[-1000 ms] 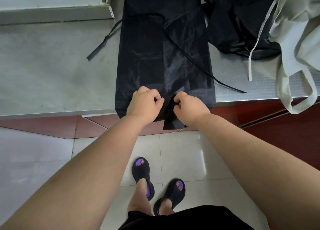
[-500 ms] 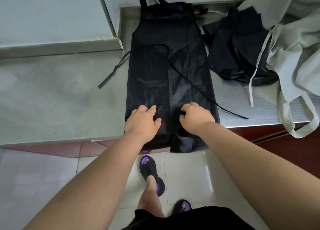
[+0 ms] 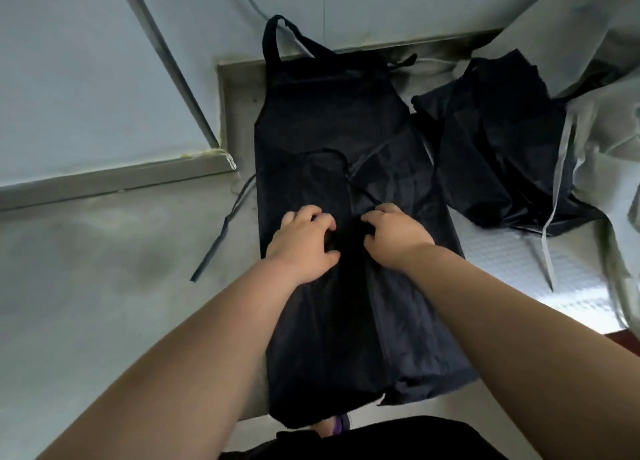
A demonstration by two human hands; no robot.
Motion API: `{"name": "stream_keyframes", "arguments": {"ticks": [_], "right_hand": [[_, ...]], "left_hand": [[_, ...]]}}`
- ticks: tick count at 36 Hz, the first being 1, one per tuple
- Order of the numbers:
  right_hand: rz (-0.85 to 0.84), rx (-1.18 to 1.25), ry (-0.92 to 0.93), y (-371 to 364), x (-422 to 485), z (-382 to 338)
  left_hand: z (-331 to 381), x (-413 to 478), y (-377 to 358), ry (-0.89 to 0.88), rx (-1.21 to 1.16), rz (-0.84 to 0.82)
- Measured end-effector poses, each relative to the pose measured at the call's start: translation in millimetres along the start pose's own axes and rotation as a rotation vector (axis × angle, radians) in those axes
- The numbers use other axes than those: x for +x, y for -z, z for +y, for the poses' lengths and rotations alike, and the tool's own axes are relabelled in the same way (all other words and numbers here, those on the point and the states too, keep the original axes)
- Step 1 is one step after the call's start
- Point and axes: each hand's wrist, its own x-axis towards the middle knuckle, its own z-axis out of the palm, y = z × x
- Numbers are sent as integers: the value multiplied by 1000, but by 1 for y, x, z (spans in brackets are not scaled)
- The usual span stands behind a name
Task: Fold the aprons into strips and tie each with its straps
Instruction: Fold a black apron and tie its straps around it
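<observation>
Pinching apron (image 3: 329, 113): L hand (image 3: 301, 248), R hand (image 3: 398, 238)

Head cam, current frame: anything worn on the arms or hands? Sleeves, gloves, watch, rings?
Nothing visible. The left hand and right hand are ungloved, with no watch or band at either wrist, and no rings on the fingers in view. The left forearm and right forearm are bare to the frame edge, so no sleeve shows. The only clothing seen is a black garment at the bottom edge.
</observation>
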Motion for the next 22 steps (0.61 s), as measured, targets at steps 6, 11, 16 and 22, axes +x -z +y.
{"name": "stream_keyframes", "arguments": {"ticks": [6, 11, 16, 22], "right_hand": [[101, 106, -70, 9, 17, 0], [118, 33, -118, 21, 34, 2], [-149, 207, 8, 27, 48, -3], [-228, 334, 96, 39, 61, -2]], "left_hand": [[-5, 31, 6, -17, -26, -79], [-5, 48, 7, 7, -298, -55], [3, 57, 21, 221, -815, -54], [12, 77, 17, 341, -626, 89]]}}
